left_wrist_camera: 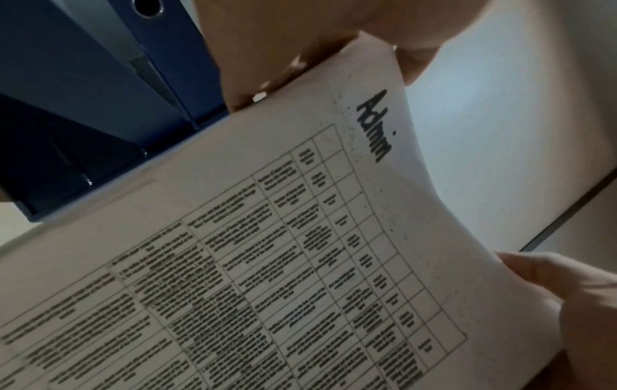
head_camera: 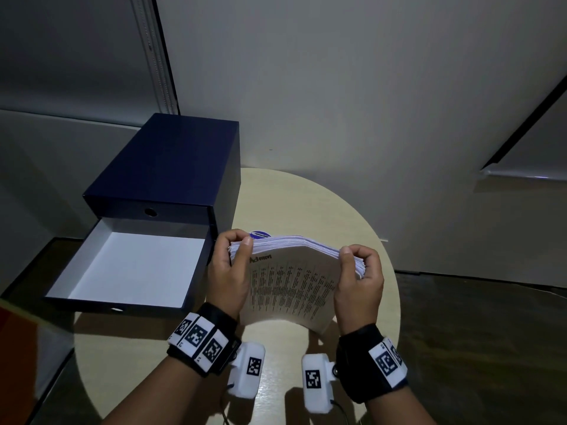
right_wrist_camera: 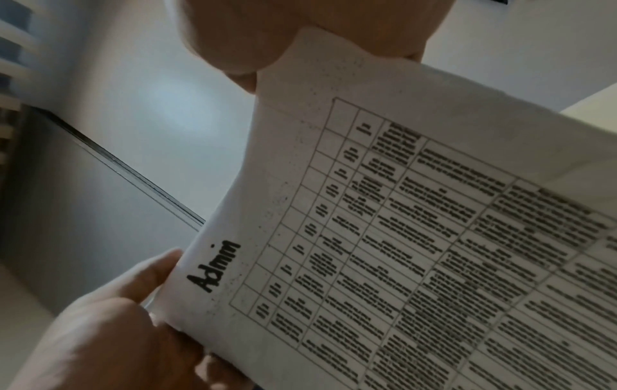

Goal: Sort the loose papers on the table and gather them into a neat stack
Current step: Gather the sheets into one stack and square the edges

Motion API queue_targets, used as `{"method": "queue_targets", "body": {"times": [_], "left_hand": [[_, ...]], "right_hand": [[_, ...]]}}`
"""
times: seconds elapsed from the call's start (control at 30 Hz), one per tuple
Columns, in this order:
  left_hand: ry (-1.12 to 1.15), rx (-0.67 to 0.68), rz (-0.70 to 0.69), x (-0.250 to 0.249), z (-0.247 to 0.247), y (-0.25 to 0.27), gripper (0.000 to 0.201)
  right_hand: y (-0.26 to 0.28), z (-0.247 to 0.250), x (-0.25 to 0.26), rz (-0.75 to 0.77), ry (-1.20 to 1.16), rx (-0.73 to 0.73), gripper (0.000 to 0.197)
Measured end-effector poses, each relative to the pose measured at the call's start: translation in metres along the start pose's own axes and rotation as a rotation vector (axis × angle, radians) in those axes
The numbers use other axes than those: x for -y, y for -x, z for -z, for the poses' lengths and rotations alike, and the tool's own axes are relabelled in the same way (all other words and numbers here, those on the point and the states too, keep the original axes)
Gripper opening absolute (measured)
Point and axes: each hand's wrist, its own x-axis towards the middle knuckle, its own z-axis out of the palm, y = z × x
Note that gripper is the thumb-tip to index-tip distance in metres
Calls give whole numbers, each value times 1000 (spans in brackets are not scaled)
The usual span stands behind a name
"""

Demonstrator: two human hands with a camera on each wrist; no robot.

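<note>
A thick stack of printed papers (head_camera: 291,286) stands on edge over the round table (head_camera: 306,204), bowed toward me. Its front sheet (left_wrist_camera: 267,264) carries the heading "Admin" and a table of text. My left hand (head_camera: 237,243) grips the top left corner, thumb in front and fingers behind. At the top right corner my right hand (head_camera: 356,256) grips the same way. In the right wrist view the sheet (right_wrist_camera: 400,237) fills the frame, with the right hand (right_wrist_camera: 300,39) above and the left hand (right_wrist_camera: 117,329) below. Whether the lower edge touches the table I cannot tell.
A dark blue drawer box (head_camera: 171,167) stands at the table's left. Its lower drawer (head_camera: 132,265) is pulled out, white inside and holding nothing. A blue printed mark (head_camera: 259,234) shows behind the stack. Walls close off the back. Dark floor lies to the right.
</note>
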Motion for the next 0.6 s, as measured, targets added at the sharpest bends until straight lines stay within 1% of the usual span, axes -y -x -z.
{"method": "queue_targets", "body": {"times": [0.13,0.27,0.37,0.47,0.6], "left_hand": [[-7,-36,40,1,2,-3,28],[51,-24,27,-4,-3,-2,31],[78,-25,29,-6,-5,-1,25],[83,-29,23,-7,-4,0,23],[79,-25,32,-5,-3,-1,22]], "right_hand": [[-4,0,-3,-38,-8,-20,16],[-4,0,1,-50,-46,-4,12],[-5,0,2,-63,-62,-11,13],[-7,1,1,-45,-38,-24,15],[-6,1,5,-26,-53,-7,15]]}}
